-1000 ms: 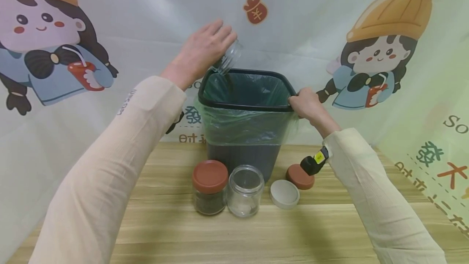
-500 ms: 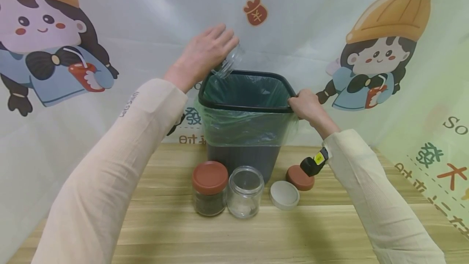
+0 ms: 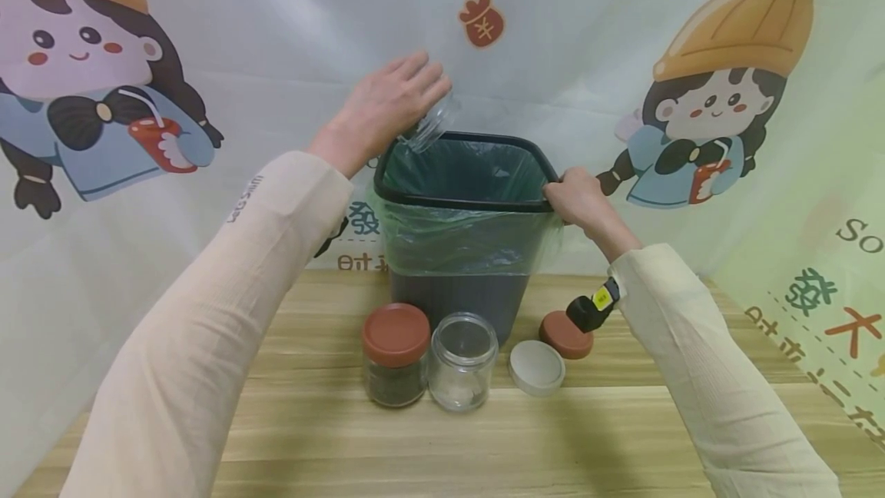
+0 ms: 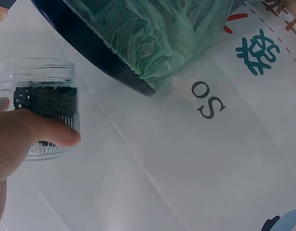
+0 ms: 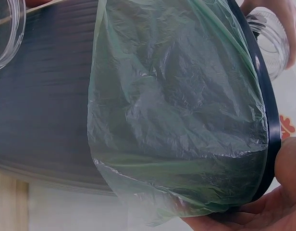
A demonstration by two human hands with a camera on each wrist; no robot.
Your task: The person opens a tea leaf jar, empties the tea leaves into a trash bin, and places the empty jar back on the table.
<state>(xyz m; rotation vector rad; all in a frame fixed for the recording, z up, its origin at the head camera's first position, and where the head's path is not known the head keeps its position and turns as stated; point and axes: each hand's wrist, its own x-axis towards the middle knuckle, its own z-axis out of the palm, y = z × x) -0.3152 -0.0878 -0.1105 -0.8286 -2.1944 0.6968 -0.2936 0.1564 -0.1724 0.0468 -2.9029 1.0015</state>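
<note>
My left hand (image 3: 394, 102) grips a clear ribbed glass jar (image 4: 52, 132), tilted mouth-down over the left side of the bin. Dark, leaf-like bits (image 4: 54, 101) show inside it in the left wrist view. With thumb and fingers, my right hand (image 3: 579, 197) pinches the black rim (image 3: 477, 204) of the dark trash bin (image 3: 449, 298) at its right corner. A green plastic bag (image 5: 177, 96) lines the bin and folds down over its outside. In front stand a jar with a red-brown lid (image 3: 396, 333), dark contents inside, and an uncovered clear jar (image 3: 463, 375).
A white lid (image 3: 537, 367) and a red-brown lid (image 3: 568, 333) lie on the wooden table (image 3: 415, 452), right of the jars. Behind the bin hangs a pale printed backdrop (image 3: 276, 37).
A dark stream fell from the tilted jar a second ago; none shows below its mouth now. My left hand has lowered slightly with the jar. My right hand keeps its grip.
</note>
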